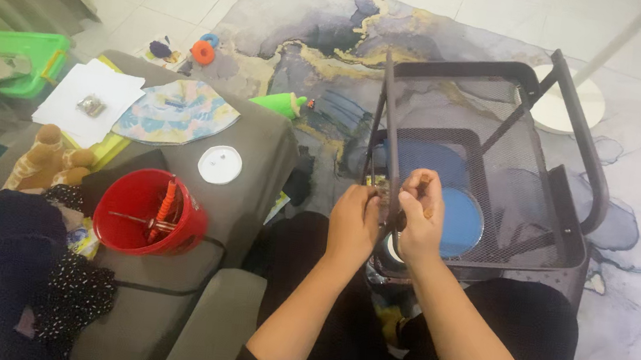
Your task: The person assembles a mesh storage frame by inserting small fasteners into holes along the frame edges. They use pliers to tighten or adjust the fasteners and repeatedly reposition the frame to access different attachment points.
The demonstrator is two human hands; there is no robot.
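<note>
The dark upright post [391, 144] of the mesh cart [527, 153] rises vertically between both hands. The left hand [354, 224] pinches its lower end from the left; the right hand [420, 217] pinches a small part, too small to identify, just right of it.

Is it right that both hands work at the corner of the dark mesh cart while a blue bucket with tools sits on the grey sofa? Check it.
Not quite. The bucket is red, not blue, as the head view shows. The rest stands: left hand and right hand work at the mesh cart, and the bucket sits on the grey sofa.
</note>
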